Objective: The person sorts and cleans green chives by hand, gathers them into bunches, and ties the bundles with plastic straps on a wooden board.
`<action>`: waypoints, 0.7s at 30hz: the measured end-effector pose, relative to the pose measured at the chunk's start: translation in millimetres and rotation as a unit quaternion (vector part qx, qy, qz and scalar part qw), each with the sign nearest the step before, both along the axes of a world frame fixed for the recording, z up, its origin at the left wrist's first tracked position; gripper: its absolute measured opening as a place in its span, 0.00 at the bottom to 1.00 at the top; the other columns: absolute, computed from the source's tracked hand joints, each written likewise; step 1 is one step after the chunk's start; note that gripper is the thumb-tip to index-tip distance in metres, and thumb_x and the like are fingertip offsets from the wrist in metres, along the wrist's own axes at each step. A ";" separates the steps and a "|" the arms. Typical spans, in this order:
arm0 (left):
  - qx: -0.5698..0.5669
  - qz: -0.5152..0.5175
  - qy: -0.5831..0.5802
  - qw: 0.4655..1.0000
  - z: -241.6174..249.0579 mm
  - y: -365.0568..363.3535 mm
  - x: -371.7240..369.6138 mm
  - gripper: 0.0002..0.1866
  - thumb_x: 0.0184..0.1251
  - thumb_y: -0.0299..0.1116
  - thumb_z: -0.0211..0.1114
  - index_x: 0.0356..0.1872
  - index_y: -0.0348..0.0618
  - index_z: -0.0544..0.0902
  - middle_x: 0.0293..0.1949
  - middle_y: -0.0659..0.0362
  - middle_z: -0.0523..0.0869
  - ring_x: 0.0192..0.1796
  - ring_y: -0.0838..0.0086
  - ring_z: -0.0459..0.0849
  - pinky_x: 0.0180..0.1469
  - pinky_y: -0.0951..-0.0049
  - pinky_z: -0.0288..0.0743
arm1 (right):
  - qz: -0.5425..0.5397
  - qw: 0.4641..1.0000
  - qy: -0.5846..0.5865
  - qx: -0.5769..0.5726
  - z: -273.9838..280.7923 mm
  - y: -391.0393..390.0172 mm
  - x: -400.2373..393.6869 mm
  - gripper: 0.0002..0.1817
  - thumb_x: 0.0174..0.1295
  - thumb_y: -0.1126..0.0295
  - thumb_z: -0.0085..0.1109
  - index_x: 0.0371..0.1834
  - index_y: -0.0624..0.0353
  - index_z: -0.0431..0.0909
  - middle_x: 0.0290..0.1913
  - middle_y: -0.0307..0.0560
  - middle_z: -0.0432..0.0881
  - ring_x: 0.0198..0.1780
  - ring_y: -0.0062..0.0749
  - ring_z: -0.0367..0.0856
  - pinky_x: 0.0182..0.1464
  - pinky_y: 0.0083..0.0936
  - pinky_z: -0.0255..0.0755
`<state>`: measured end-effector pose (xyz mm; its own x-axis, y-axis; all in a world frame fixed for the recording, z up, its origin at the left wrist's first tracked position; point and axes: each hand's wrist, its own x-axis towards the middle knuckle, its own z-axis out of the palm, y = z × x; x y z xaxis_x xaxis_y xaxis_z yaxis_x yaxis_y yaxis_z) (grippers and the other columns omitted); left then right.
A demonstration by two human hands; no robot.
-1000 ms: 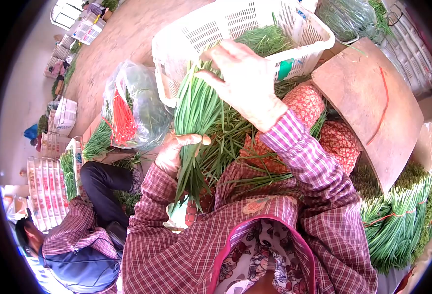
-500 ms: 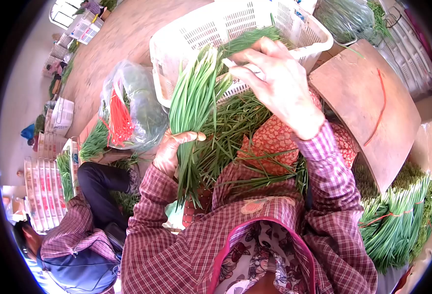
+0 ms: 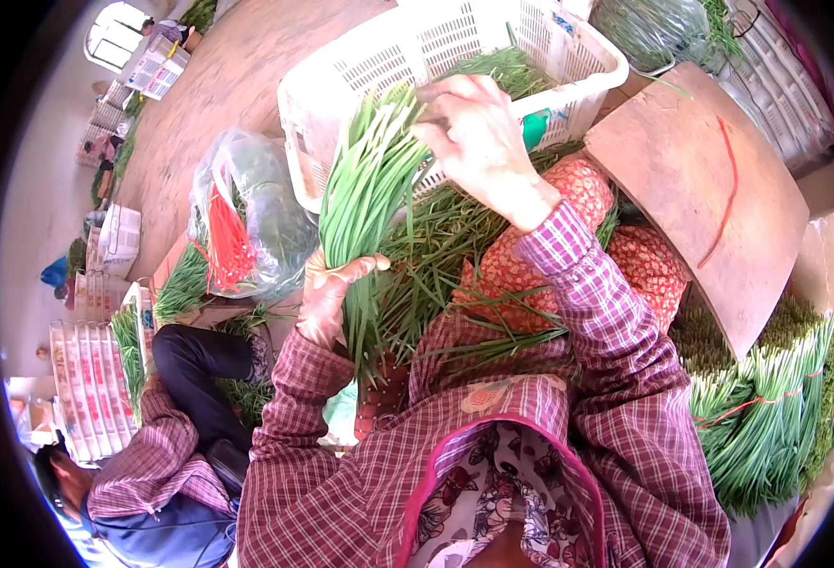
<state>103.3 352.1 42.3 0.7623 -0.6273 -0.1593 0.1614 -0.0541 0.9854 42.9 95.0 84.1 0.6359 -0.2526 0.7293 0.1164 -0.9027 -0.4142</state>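
My left hand (image 3: 327, 298) is closed around the lower part of a bunch of green garlic chives (image 3: 365, 180), pale ends up. My right hand (image 3: 479, 137) is at the bunch's upper right, its fingers bent in at the pale ends; what they pinch, if anything, is hidden. Loose chives (image 3: 455, 237) lie below, across my lap and over a red flowered cloth (image 3: 512, 265). Behind the bunch stands a white slatted basket (image 3: 289, 114) with more chives (image 3: 507, 71) inside.
A clear plastic bag (image 3: 284, 237) with red ties (image 3: 230, 241) stands left. To the right, a brown board (image 3: 692, 161) carries a red string (image 3: 729, 189), with tied chive bundles (image 3: 767, 426) below it. A co-worker (image 3: 161, 454) sits at lower left.
My right hand has moved left to the bunch's pale ends, its fingers curling in. The left hand keeps its hold on the bunch. A green patch now shows at the basket's side.
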 end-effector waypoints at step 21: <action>-0.013 0.026 -0.194 0.981 -10.6 1.9 28.3 0.21 0.56 0.14 0.65 0.52 0.38 0.81 0.44 0.56 0.88 0.46 0.74 0.86 0.51 0.73 0.79 | 0.061 0.974 0.012 0.218 -24.1 18.8 2.0 0.17 0.50 0.57 0.71 0.34 0.59 0.83 0.43 0.51 0.82 0.48 0.45 0.77 0.52 0.39 0.69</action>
<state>131.6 354.0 31.8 0.7937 -0.5858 0.1637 -0.2230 -0.0299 0.9743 44.9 113.8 60.0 0.6956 -0.4569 0.5544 0.1977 -0.6202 -0.7591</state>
